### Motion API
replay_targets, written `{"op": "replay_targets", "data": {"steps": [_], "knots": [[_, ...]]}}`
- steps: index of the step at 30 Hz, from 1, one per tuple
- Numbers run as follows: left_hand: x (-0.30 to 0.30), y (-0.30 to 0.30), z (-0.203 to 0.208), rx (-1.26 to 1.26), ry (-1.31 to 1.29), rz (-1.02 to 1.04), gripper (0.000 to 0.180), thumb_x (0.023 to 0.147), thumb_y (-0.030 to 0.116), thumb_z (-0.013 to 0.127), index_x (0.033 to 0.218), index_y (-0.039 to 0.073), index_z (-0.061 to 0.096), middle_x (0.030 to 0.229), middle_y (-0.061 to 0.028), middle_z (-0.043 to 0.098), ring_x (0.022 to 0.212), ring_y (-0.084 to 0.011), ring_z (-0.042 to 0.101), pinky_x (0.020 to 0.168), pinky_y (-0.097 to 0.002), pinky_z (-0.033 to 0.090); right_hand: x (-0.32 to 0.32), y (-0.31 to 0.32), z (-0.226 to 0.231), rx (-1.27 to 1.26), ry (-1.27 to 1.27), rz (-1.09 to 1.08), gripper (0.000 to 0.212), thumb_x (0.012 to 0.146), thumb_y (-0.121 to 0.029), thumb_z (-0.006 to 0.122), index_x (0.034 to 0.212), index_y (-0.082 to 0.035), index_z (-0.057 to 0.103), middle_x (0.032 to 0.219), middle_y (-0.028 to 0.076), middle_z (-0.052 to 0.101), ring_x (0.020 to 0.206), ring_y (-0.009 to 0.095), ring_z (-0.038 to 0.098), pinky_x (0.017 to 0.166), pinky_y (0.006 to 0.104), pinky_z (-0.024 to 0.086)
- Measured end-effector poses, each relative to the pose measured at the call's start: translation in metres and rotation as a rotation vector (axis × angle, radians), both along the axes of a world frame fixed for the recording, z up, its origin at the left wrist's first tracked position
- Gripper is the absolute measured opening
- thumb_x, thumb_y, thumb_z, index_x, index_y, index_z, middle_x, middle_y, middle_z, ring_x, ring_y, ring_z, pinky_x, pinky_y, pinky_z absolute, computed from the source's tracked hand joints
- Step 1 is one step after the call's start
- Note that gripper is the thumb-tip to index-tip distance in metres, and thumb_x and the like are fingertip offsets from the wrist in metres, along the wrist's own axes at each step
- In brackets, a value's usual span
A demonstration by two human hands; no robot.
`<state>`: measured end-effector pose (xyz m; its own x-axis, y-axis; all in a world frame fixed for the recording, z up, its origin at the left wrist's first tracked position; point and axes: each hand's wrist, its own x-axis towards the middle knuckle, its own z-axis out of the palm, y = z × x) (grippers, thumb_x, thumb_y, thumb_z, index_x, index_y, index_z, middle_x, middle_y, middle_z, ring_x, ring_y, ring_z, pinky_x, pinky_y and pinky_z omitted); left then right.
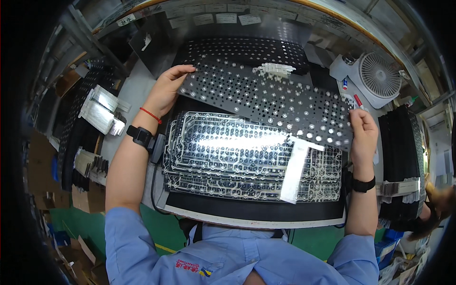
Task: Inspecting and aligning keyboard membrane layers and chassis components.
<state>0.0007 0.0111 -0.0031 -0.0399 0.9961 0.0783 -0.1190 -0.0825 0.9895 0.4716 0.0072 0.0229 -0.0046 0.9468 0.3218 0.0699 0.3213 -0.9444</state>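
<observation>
"Where's the black perforated sheet (268, 102)?"

"Held up between the left hand (165, 90) and right hand (364, 135), slanting over a stack of clear patterned films (223, 156)."

"And the fingers?"

"Pinching it: the left hand's at its left end, the right hand's at its right."

"Farther out?"

"A white fan (378, 76) on the desk (135, 95), far right."

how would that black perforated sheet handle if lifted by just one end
The black perforated sheet is probably fairly stiff, spanning nearly straight between the left hand and the right hand. It is likely light for its size, looking thin and full of holes. Being long, its free end might dip.
</observation>
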Motion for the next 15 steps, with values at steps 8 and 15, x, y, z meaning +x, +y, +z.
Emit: {"op": "replay_targets", "data": {"steps": [8,15], "knots": [[0.011,-0.003,0.011,-0.072,-0.112,-0.02,0.025,0.097,0.018,0.05,0.117,0.005,0.056,0.103,-0.002,0.062,0.09,-0.0072,0.058,0.083,-0.0236,0.046,-0.012,-0.003,0.007,-0.049,0.062,0.08,0.046,0.086,0.006,0.058,0.129,0.003,0.043,0.098,0.002,0.057,0.077,0.003,0.054,0.07,0.0169,0.041],[-0.006,0.002,-0.001,-0.151,-0.024,-0.069,0.019,0.097,0.028,0.051,0.097,0.01,0.057,0.073,0.0057,0.052,0.063,-0.0047,0.049,0.062,-0.0205,0.041,-0.011,-0.005,0.011,-0.065,0.03,0.143,0.044,0.087,0.003,0.058,0.128,0.003,0.044,0.097,0.003,0.059,0.081,0.006,0.057,0.071,0.0173,0.044]]}}
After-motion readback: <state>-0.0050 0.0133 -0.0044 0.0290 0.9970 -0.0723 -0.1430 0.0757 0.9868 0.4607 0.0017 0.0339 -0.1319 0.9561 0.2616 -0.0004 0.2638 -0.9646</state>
